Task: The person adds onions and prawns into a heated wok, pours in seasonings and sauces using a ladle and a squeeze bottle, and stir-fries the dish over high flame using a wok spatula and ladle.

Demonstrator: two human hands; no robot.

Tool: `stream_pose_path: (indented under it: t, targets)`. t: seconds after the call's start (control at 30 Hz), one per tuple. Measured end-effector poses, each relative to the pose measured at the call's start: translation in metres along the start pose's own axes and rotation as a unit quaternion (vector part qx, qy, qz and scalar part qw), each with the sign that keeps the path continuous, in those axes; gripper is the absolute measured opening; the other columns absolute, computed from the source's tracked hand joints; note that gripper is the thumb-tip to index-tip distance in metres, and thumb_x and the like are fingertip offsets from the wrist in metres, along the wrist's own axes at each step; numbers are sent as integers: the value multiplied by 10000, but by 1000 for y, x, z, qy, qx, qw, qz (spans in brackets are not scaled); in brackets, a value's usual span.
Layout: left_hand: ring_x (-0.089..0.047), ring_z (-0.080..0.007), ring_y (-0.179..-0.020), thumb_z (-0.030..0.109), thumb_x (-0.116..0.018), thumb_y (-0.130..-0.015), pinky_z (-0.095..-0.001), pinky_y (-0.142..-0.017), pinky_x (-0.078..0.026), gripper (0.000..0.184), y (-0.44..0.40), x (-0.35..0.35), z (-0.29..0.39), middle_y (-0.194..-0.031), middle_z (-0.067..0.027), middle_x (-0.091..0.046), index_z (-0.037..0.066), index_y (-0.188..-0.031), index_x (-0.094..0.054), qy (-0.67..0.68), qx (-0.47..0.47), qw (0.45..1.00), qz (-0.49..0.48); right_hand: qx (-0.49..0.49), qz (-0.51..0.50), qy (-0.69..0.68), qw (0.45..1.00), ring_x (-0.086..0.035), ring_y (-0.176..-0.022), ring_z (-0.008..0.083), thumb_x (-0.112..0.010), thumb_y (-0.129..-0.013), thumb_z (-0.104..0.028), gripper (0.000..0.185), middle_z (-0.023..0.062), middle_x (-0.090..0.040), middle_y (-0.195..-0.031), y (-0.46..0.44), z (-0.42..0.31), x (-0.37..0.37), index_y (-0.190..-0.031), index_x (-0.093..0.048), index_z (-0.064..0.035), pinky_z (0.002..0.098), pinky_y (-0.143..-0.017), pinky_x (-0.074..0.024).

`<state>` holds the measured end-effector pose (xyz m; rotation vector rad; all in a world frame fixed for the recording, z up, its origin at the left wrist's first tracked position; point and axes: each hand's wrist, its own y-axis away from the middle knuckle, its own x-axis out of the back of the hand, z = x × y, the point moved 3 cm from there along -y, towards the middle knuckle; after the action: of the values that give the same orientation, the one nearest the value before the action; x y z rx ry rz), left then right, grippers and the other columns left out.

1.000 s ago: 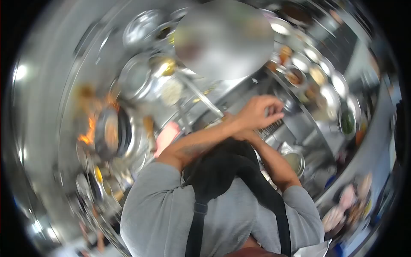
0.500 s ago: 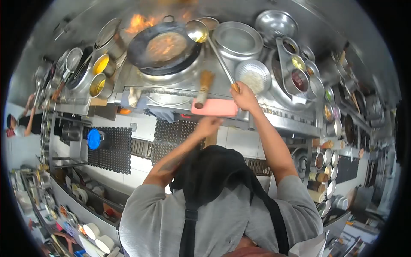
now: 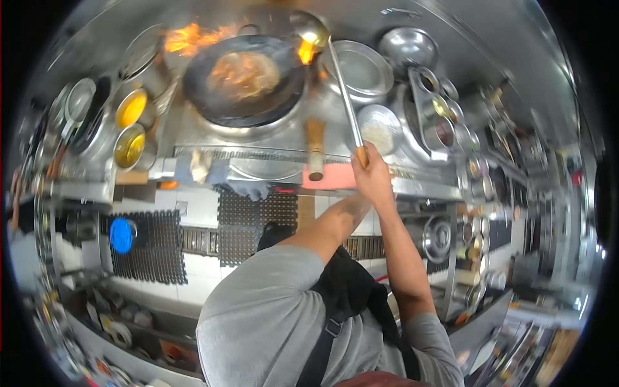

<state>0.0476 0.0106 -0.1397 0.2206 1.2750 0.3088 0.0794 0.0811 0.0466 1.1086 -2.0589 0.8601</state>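
My right hand (image 3: 374,173) grips the wooden end of a long metal ladle (image 3: 348,103). The ladle's bowl is raised at the back, right of the wok, with an orange flame just below it. My left forearm (image 3: 348,216) reaches across to the right; its hand is hidden behind my right arm, so its fingers do not show. A dark wok (image 3: 200,97) sits on the burner with steaming food (image 3: 248,74) in it, and fire burns behind its left side. A bamboo brush (image 3: 314,145) lies in front of the wok, its handle over a pink cloth (image 3: 338,175).
A perforated bowl (image 3: 380,129) and a broad metal pan (image 3: 361,68) stand to the right. Further right are several seasoning containers (image 3: 445,129). Pots of yellow liquid (image 3: 132,106) stand at the left. Rubber mats (image 3: 151,242) and a blue-topped container (image 3: 120,235) are on the floor.
The ladle's bowl has risen away from the wok's right rim, and flame now shows below it. My left hand has moved right, from near the pink cloth to behind my right arm.
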Motion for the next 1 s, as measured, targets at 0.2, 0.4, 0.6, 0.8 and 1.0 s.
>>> stream_pose_path:
  t: [0.2,0.4,0.6,0.8,1.0]
  targets:
    - [-505,-168,-534,136,-511,-846,-356,-483,-442,136,-7,-33,46,-638,-59,-516,7,-807,-532,-119,-34,987,100,-281,-36,-354,891,-386,-385,53,-535,-925,-110,237,-6,-471,-618,66,42,103,-1136,-456,-36,229,-323,-288]
    - [-391,-93,-507,107,-514,-903,-273,-470,-373,123,156,-36,142,-648,-7,-435,40,-805,-483,-99,-58,991,74,-278,21,-362,890,-387,-394,47,-506,-958,-163,365,-20,-442,-615,73,48,104,-1290,-416,-39,220,-326,-317]
    - [-507,-139,-511,131,-546,-874,-318,-458,-479,140,306,-17,261,-745,-78,-543,-2,-866,-501,-364,-270,818,353,-176,-47,-481,858,-397,-397,67,-494,-963,-164,357,-22,-454,-628,23,25,53,-1298,-421,-61,234,-348,-348]
    - [-574,-243,-482,122,-505,-896,-358,-470,-484,222,306,60,317,-619,-141,-580,-61,-774,-539,-465,-237,693,498,-172,-163,-394,888,-497,-449,153,-539,-899,-169,308,61,-531,-649,-65,-41,-95,-1121,-475,34,314,-404,-417]
    - [-632,-424,-961,265,-582,-833,-397,-849,-504,485,305,65,363,-1025,-381,-590,-179,-1012,-504,-665,-185,370,621,-174,-320,-387,847,-601,-535,251,-529,-832,-107,247,172,-623,-744,-122,-57,-141,-1012,-509,61,398,-491,-486]
